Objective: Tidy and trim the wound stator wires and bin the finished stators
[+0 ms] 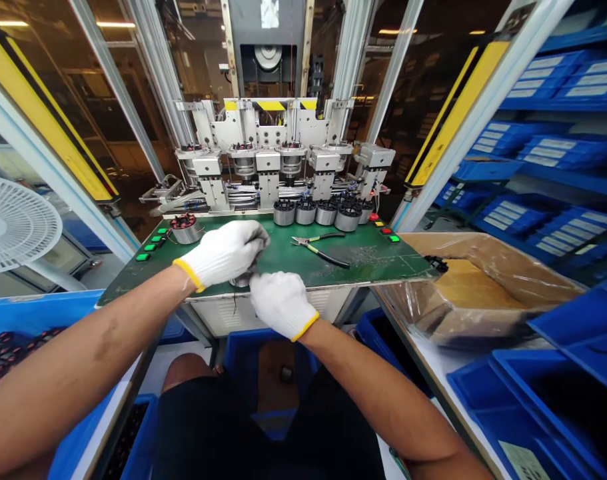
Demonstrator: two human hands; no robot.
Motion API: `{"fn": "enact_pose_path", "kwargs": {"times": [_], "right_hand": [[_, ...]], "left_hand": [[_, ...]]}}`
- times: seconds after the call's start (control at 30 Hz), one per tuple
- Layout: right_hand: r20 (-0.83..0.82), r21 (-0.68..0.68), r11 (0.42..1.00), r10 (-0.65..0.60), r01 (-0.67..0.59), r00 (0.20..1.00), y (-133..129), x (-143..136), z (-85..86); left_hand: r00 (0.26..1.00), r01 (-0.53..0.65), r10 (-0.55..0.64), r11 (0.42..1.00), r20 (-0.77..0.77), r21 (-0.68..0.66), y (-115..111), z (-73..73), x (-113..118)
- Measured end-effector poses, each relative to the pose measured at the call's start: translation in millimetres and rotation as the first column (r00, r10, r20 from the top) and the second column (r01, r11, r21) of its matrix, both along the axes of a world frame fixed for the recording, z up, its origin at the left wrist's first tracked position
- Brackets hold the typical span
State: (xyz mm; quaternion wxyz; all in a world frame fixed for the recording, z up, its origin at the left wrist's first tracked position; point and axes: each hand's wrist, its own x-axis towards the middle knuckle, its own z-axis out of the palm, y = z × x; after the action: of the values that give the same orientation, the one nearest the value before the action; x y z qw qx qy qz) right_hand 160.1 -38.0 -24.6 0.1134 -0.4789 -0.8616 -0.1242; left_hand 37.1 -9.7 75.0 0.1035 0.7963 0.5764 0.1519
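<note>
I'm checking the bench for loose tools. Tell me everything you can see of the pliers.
The pliers look like cutters: a short bare metal head and two long handles, yellow-green near the pivot, black toward the ends. They lie flat, handles spread, on the green tabletop, head to the left, in front of a row of metal cylinders. Nothing but the tabletop appears to touch them.
</note>
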Motion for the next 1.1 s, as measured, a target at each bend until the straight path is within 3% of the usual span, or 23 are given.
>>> {"fn": "enact_pose_path", "kwargs": {"times": [0.07,0.13,0.2,0.3,0.37,0.43,0.5,0.6,0.67,0.73,0.83,0.9,1.0,1.1], "right_hand": [[-0.014,-0.011,1.000,-0.013,0.013,1.000,-8,-9,-0.5],[-0.028,-0.012,0.999,-0.032,0.032,0.999,-12,-14,-0.6],[-0.050,-0.008,0.999,-0.042,0.042,0.998,-11,-11,-0.7],[-0.097,-0.009,0.999,-0.042,0.041,0.994,-7,0,0.0],[-0.121,-0.022,0.999,-0.045,0.043,0.992,-7,7,1.1],[-0.131,-0.037,0.998,-0.062,0.058,0.989,-11,9,1.8],[-0.135,-0.052,0.996,-0.074,0.067,0.988,-19,5,2.1],[-0.133,-0.086,0.993,-0.090,0.079,0.987,-29,-3,5.8],[-0.107,-0.098,0.995,-0.046,0.036,0.993,-29,-3,15.5],[-0.096,-0.055,0.998,0.018,-0.024,0.995,-23,5,32.2],[-0.065,0.099,0.995,0.040,-0.033,0.997,-5,21,58.8],[0.065,0.123,0.992,0.026,-0.034,0.998,7,29,65.2],[0.229,-0.032,0.996,0.083,-0.078,0.970,16,28,50.1],[0.139,-0.102,0.991,0.100,-0.086,0.985,10,14,23.4]], "left_hand": [[0.990,0.021,-0.017,1.000,-0.142,0.022,8,2.2,11],[0.981,0.069,-0.064,0.997,-0.182,0.019,12,1.1,11],[0.990,0.106,-0.100,0.993,-0.104,0.059,10,-2.1,1],[0.995,0.091,-0.099,0.967,0.022,0.240,-1,-11.9,-25],[0.985,0.175,-0.166,0.935,-0.056,0.307,-9,-24.3,-39],[0.948,0.299,-0.241,0.897,-0.209,0.324,-15,-41.9,-47],[0.921,0.350,-0.231,0.845,-0.315,0.405,-18,-62.0,-49],[0.927,0.352,-0.185,0.727,-0.326,0.589,-16,-87.3,-47],[0.929,0.364,-0.208,0.652,-0.305,0.665,-14,-97.1,-45],[0.933,0.361,-0.236,0.614,-0.273,0.702,-12,-101.8,-46],[0.939,0.340,-0.261,0.626,-0.222,0.702,-11,-104.0,-47],[0.943,0.329,-0.273,0.654,-0.193,0.681,-11,-103.5,-48],[0.960,0.264,-0.257,0.718,-0.108,0.644,-9,-95.3,-46],[0.972,0.219,-0.233,0.831,-0.038,0.511,-7,-73.9,-40]]}}
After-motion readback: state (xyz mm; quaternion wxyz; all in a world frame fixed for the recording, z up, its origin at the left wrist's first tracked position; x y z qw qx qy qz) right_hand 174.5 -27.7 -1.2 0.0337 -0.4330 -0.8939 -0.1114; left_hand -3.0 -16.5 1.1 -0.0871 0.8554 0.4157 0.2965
